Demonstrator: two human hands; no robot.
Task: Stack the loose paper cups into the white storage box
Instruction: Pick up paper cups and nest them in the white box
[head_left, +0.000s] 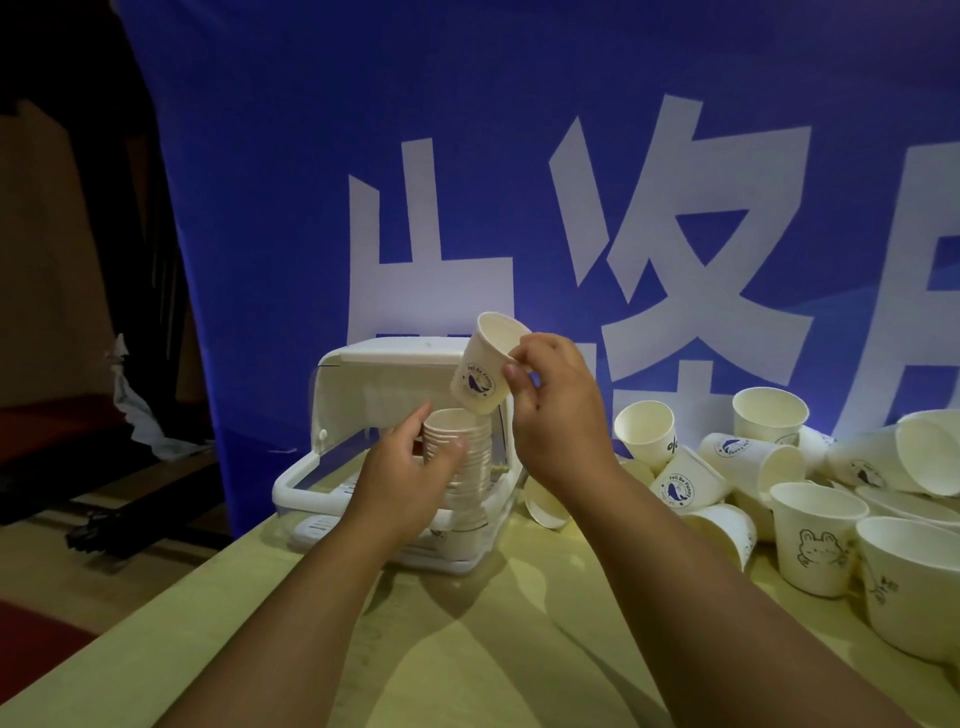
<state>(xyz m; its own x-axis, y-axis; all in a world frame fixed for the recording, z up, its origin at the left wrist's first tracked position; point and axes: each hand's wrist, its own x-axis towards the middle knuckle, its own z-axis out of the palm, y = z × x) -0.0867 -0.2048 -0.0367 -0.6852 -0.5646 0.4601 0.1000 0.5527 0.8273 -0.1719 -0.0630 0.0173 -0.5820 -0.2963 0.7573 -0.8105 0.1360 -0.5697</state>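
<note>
The left hand (415, 462) is wrapped around a stack of cups (460, 452) that stands in the white box (363, 447), whose lid is raised behind it. Just above and to the right of it, the right hand (558, 410) pinches a single tilted cup (485, 366) by thumb and fingers over the stack. Loose cups (779, 483) lie heaped on the table (493, 649) right of that hand, before a blue banner (519, 156).

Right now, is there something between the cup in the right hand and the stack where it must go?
Nothing visible. The right hand holds the cup tilted just above the open top of the stack, which the left hand grips from the side.
</note>
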